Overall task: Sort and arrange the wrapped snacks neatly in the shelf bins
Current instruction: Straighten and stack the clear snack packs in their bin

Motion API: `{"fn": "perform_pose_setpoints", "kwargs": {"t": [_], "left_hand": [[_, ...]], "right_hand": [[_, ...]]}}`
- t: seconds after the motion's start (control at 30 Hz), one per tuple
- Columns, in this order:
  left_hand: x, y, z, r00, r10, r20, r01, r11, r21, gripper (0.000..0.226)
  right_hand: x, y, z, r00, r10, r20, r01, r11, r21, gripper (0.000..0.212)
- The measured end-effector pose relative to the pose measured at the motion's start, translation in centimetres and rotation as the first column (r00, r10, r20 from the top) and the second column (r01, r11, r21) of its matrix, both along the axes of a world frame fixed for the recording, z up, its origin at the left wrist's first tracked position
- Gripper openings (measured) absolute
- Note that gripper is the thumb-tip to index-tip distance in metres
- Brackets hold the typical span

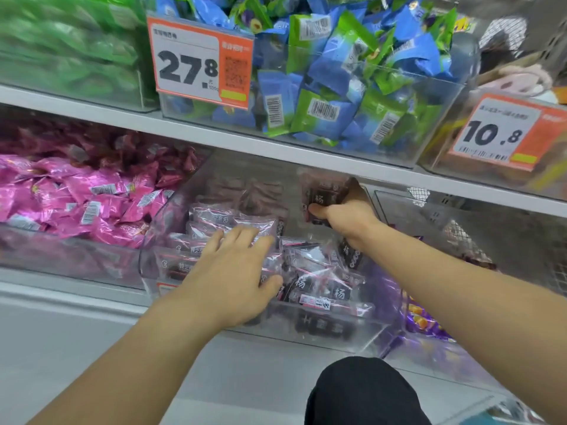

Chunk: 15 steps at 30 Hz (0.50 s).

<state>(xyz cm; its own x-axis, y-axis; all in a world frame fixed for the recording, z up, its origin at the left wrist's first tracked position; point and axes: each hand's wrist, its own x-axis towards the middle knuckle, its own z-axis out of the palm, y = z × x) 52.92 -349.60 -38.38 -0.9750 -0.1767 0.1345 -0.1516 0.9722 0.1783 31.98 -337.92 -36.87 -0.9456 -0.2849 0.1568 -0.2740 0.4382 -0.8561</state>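
White shelf (214, 139), clear bins (322, 332), price tags (199, 61), grey floor (76, 348)

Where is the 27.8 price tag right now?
In the head view, upper left of centre: the 27.8 price tag hangs on the front of the upper-shelf bin of blue and green packets, right of the green packets.

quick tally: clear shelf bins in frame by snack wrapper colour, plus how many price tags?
Green wrappers bin: 1
Blue-and-green wrappers bin: 1
Pink wrappers bin: 1
Dark wrappers bin, both hands in it: 1
Bins whose contents can't be read (right side): at least 2
Total bins: at least 6
Price tags: 2, "27.8" and "10.8"
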Motion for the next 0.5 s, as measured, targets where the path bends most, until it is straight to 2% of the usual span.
{"fn": "perform_pose_setpoints", "kwargs": {"t": [0.07,0.13,0.27,0.33,0.4,0.43,0.5], "left_hand": [[0.0,-0.2,0.0,1.0,-0.008,0.002,0.008,1.0,-0.001,0.063],[0.0,-0.3,0.0,1.0,-0.01,0.0,0.01,1.0,0.016,0.062],[-0.2,-0.5,-0.2,1.0,-0.009,0.0,0.009,1.0,0.022,0.062],[-0.1,-0.5,-0.2,1.0,-0.008,0.0,0.008,1.0,0.03,0.062],[-0.1,-0.6,-0.2,1.0,-0.013,-0.008,0.013,0.999,0.038,0.062],[-0.1,-0.6,-0.2,1.0,-0.016,-0.014,0.016,0.999,0.038,0.062],[-0.1,-0.8,-0.3,1.0,-0.021,-0.021,0.022,0.999,0.038,0.062]], "right_hand": [[-0.9,-0.9,0.5,1.0,0.008,0.028,-0.009,0.998,0.056,0.045],[-1.8,-1.7,0.8,0.999,0.025,0.043,-0.03,0.992,0.121,0.04],[-3.7,-2.1,-0.9,0.968,0.111,0.223,-0.164,0.958,0.236,0.063],[-4.3,-2.4,-1.9,0.979,0.08,0.187,-0.16,0.873,0.46,0.074],[-4.1,-2.4,-1.8,0.998,0.029,0.062,-0.062,0.764,0.642,0.084],[-4.0,-2.5,-1.4,1.0,0.017,0.016,-0.023,0.732,0.681,0.086],[-4.2,-2.3,-0.8,1.0,0.008,0.025,-0.022,0.727,0.686,0.08]]}}
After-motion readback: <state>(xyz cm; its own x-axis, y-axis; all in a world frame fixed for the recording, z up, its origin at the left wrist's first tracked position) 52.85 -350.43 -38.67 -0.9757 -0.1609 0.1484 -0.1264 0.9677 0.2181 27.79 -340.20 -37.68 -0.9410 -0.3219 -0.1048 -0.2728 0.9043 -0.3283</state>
